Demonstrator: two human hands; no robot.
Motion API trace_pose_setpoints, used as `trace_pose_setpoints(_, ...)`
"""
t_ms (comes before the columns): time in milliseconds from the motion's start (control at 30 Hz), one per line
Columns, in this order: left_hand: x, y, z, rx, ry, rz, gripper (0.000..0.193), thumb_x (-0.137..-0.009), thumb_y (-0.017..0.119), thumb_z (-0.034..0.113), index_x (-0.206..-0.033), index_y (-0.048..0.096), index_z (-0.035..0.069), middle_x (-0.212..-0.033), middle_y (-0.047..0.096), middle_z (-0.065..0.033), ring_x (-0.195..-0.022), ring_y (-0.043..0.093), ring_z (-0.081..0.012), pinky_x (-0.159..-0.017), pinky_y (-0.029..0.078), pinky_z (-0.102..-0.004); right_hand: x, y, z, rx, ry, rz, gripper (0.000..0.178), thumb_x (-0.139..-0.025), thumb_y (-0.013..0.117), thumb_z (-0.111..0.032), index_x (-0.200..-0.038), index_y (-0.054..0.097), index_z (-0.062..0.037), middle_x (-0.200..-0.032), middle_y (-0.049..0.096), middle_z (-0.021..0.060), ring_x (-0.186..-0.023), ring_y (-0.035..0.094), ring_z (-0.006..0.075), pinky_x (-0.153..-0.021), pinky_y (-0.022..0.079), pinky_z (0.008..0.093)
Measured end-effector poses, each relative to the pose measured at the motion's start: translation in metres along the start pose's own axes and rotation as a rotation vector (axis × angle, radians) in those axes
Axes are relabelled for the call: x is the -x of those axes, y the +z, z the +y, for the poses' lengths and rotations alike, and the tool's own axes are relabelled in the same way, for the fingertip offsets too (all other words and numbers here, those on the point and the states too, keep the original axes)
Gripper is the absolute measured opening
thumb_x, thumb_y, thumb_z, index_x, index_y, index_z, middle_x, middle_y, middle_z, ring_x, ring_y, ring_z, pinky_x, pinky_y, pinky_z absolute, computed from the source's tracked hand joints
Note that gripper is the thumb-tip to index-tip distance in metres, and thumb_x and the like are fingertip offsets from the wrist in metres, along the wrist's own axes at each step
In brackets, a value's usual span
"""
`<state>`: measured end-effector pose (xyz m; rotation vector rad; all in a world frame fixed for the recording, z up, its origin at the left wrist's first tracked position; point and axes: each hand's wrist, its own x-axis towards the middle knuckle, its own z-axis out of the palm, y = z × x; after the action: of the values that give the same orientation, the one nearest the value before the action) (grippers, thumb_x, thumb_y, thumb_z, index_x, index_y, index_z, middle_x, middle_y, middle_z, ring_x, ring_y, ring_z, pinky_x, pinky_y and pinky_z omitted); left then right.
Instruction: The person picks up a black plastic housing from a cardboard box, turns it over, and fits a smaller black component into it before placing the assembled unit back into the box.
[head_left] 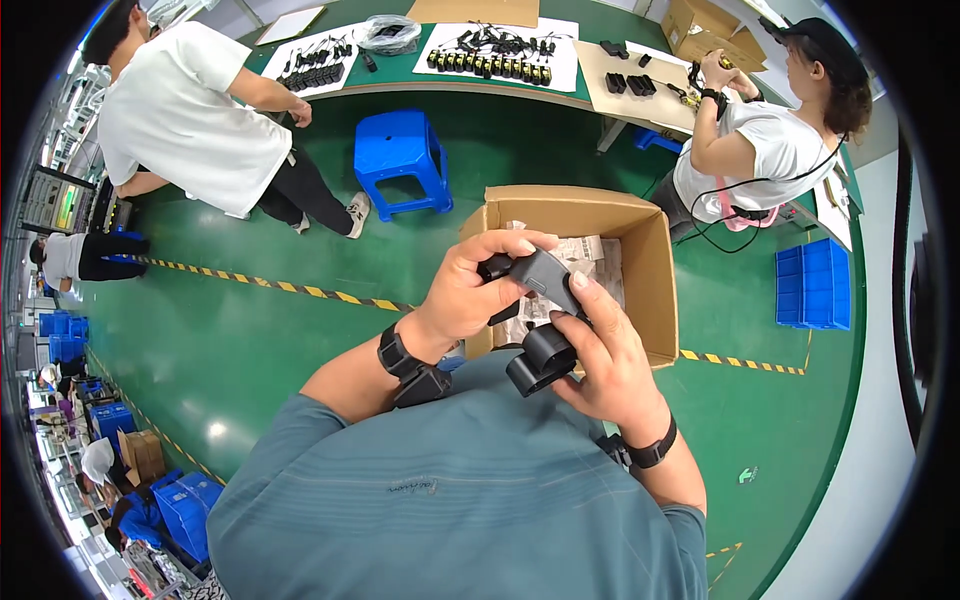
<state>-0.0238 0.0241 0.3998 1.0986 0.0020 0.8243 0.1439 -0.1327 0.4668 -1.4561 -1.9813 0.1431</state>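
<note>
Both my hands are raised in front of my chest, over an open cardboard box (650, 275). Fingers and thumb of my left hand (465, 285) pinch a black plastic part (545, 275) with a smooth, rounded casing. My right hand (610, 350) touches the other end of that part with its fingertips. Lower down, the same hand holds a black double-ring plastic piece (542, 358), its round openings facing my left. Whether the two black pieces are joined is hidden by my fingers. Inside the box lie clear plastic wrapping and printed packets (603, 262).
A blue stool (400, 150) stands ahead to the left. Beyond it runs a workbench (400, 72) with rows of black and yellow devices (490, 65). One person (190, 120) stands left, another (765, 150) works at right. A blue crate (813, 285) sits far right.
</note>
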Motion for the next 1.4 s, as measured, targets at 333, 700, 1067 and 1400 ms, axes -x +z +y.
trace_pose_setpoints(333, 0.003, 0.0, -0.003, -0.025, -0.013, 0.035, 0.043, -0.09, 0.064, -0.011, -0.126, 0.06, 0.012, -0.14, 0.06, -0.017, -0.121, 0.063, -0.0217, -0.101, 0.052, -0.0349, 0.001, 0.004, 0.005, -0.01, 0.017, -0.021, 0.069, -0.055, 0.084, -0.005, -0.121, 0.064, -0.0029, -0.15, 0.045, 0.0257, -0.134, 0.051, 0.0439, -0.108, 0.048, 0.0497)
trace_pose_setpoints(700, 0.007, -0.019, -0.049, 0.354, -0.428, 0.388, 0.033, -0.092, 0.062, 0.003, -0.125, 0.061, 0.009, -0.119, 0.066, -0.0098, -0.11, 0.066, -0.0237, -0.096, 0.056, -0.0386, 0.005, 0.024, 0.028, -0.366, 0.286, -0.152, 0.074, -0.066, 0.086, -0.005, -0.134, 0.056, -0.0012, -0.153, 0.044, 0.0211, -0.134, 0.054, 0.0357, -0.11, 0.045, 0.0417)
trace_pose_setpoints(1067, -0.012, -0.128, -0.22, 0.496, -0.862, 0.69, 0.016, -0.093, 0.062, 0.02, -0.107, 0.066, 0.012, -0.094, 0.07, -0.0045, -0.086, 0.069, -0.0207, -0.079, 0.057, -0.0379, 0.113, 0.047, 0.077, -0.973, 0.986, 0.047, 0.074, -0.078, 0.084, -0.003, -0.142, 0.047, 0.0034, -0.129, 0.061, 0.0079, -0.121, 0.059, 0.017, -0.107, 0.048, 0.0346)
trace_pose_setpoints(1400, -0.366, -0.174, -0.255, 0.44, -0.369, 0.603, 0.042, -0.1, 0.06, 0.043, -0.12, 0.057, 0.007, -0.116, 0.064, -0.0139, -0.108, 0.063, -0.0304, -0.095, 0.053, -0.0532, 0.185, 0.024, 0.154, -1.015, 1.13, 0.069, 0.072, -0.08, 0.083, 0.0, -0.142, 0.047, 0.002, -0.129, 0.06, 0.0067, -0.118, 0.059, 0.0161, -0.104, 0.047, 0.0335)
